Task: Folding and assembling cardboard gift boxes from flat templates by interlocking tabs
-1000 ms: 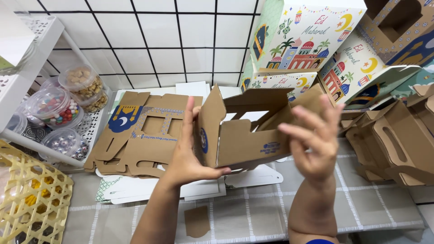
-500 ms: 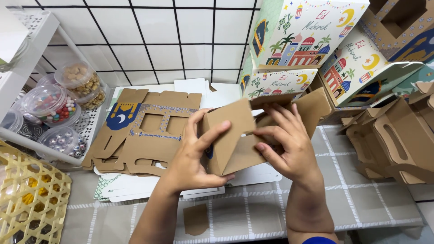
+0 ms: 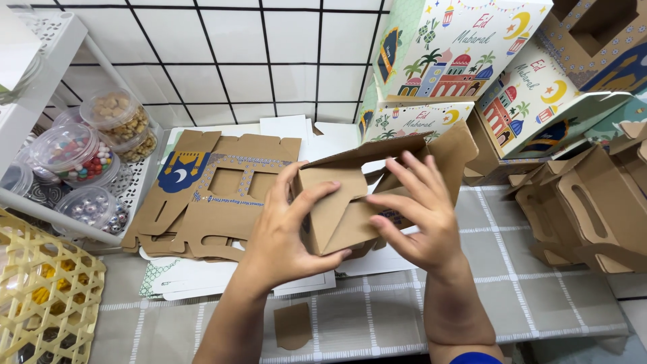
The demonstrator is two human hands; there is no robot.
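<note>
Now the half-folded brown cardboard box sits lower and closer in than a second ago, held above the tabletop with its flaps turned inward. Left hand is closed on the near-left corner, thumb pressed across a folded flap. Right hand, earlier spread wide off the side, has come onto the box, fingers lying flat over the right flaps. Judgement: bottom flaps are being tucked; the box is not yet squared. Behind it lies a flat die-cut box blank on white sheets. Assembled printed boxes stand at back right; snack tubs on a white rack, left.
</note>
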